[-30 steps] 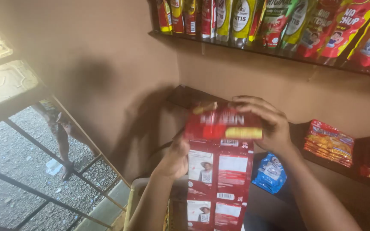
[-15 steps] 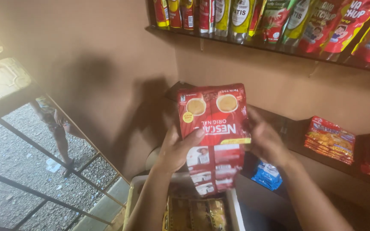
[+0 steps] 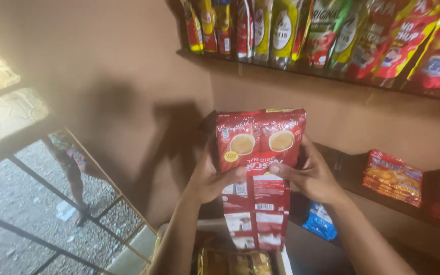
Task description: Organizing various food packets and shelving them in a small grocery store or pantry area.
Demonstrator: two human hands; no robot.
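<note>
**Item count, shelf corner**

Two hands are in view: left hand (image 3: 211, 178) and right hand (image 3: 309, 178). One strip of red sachets (image 3: 258, 173) shows two cup pictures at its top; the number of sachets on it cannot be told. Upper shelf (image 3: 301, 71): roughly ten hanging packets, exact number unclear. Lower shelf (image 3: 362, 191): one stack of orange packets (image 3: 393, 178), one blue packet (image 3: 321, 223). One open box (image 3: 232, 262) sits below.

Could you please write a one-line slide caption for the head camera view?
Left hand and right hand hold a hanging strip of red coffee sachets below a brown wall shelf.
</note>
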